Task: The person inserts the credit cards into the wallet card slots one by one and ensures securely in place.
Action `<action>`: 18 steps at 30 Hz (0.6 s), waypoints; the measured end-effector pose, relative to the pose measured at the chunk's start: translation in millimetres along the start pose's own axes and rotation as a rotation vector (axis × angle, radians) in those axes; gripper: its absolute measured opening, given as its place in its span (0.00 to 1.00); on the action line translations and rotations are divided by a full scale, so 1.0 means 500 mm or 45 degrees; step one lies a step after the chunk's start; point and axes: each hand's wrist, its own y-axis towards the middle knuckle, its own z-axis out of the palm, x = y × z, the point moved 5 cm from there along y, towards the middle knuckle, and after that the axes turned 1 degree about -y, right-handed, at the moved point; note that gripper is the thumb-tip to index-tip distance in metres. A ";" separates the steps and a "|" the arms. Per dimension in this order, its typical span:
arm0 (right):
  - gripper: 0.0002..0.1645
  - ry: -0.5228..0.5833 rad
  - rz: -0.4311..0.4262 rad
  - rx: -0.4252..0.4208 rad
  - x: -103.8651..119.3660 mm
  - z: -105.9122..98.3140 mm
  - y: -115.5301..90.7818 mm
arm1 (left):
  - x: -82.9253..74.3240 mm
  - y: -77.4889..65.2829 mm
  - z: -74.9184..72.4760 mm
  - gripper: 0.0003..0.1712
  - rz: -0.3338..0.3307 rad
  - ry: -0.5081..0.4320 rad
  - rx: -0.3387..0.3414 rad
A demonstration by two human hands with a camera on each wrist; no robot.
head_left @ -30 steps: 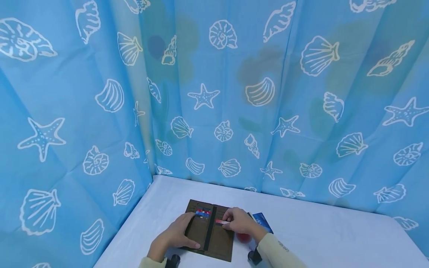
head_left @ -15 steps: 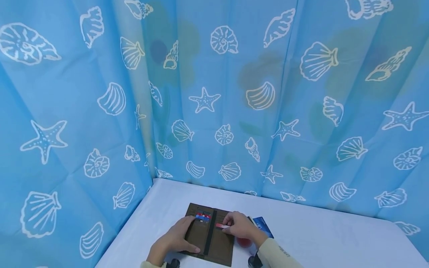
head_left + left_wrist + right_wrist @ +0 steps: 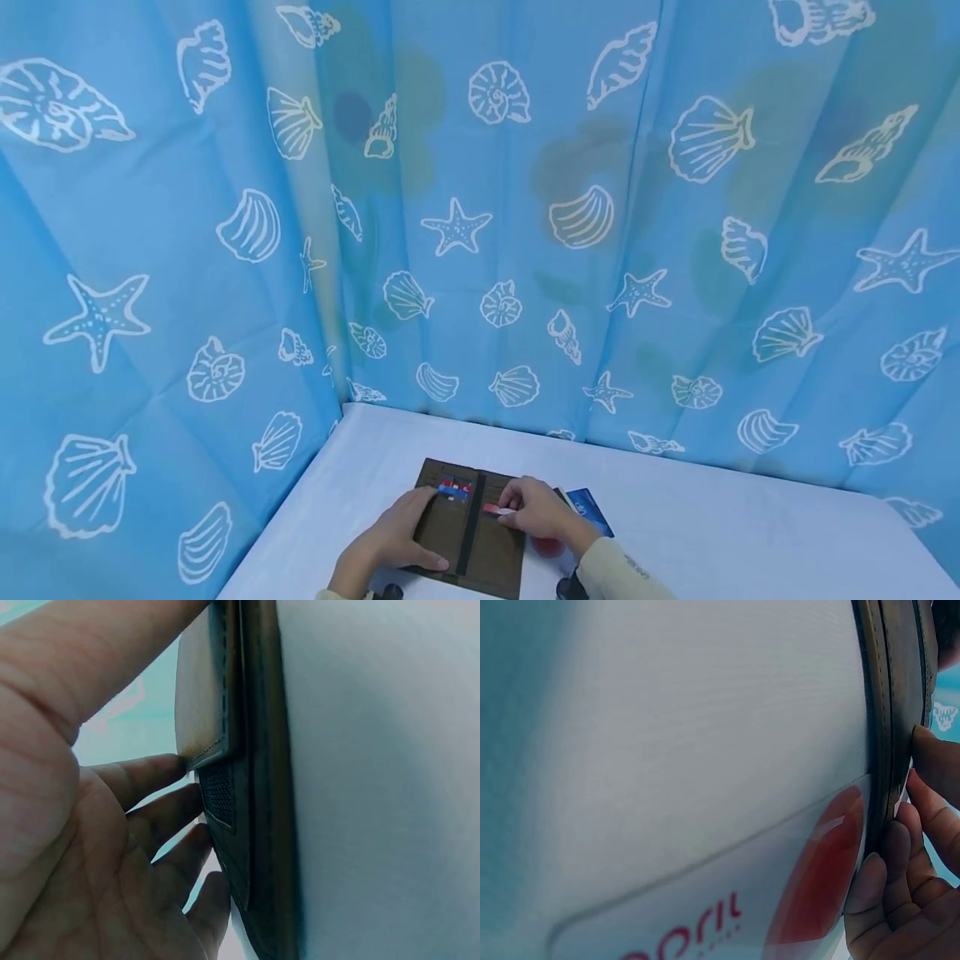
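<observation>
An open brown long wallet (image 3: 498,558) lies flat on the white table, a dark strip (image 3: 470,527) down its middle. My left hand (image 3: 396,533) rests spread on its left half, thumb near the bottom edge; in the left wrist view the fingertips touch the wallet (image 3: 262,757). Red and blue cards (image 3: 454,490) stick out of a slot there. Over the right half, my right hand (image 3: 538,507) pinches a red-and-white card (image 3: 491,508) at a slot. The right wrist view shows that hand (image 3: 900,900) beside the wallet's edge, the pinched card mostly hidden.
Right of the wallet lies a blue card (image 3: 589,510), partly behind the right forearm. A clear-looking card with a red patch (image 3: 817,870) and red lettering lies against the wallet's right side. A blue shell-patterned curtain (image 3: 495,250) stands behind the table (image 3: 720,533).
The head view has tilted up slightly, so everything sits a little lower in it. Both hands keep nearly the same places on the wallet, the right still pinching the red-and-white card.
</observation>
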 end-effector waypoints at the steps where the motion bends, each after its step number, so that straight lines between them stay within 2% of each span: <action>1: 0.07 0.000 -0.001 0.000 0.001 -0.002 0.002 | 0.000 0.002 -0.002 0.63 -0.001 -0.001 0.003; 7: 0.08 -0.018 -0.014 -0.021 0.004 -0.009 0.003 | -0.006 0.004 -0.004 0.62 0.018 -0.002 -0.004; 18: 0.08 -0.021 0.007 -0.015 0.001 -0.001 0.003 | -0.013 -0.008 -0.011 0.62 -0.001 -0.004 -0.003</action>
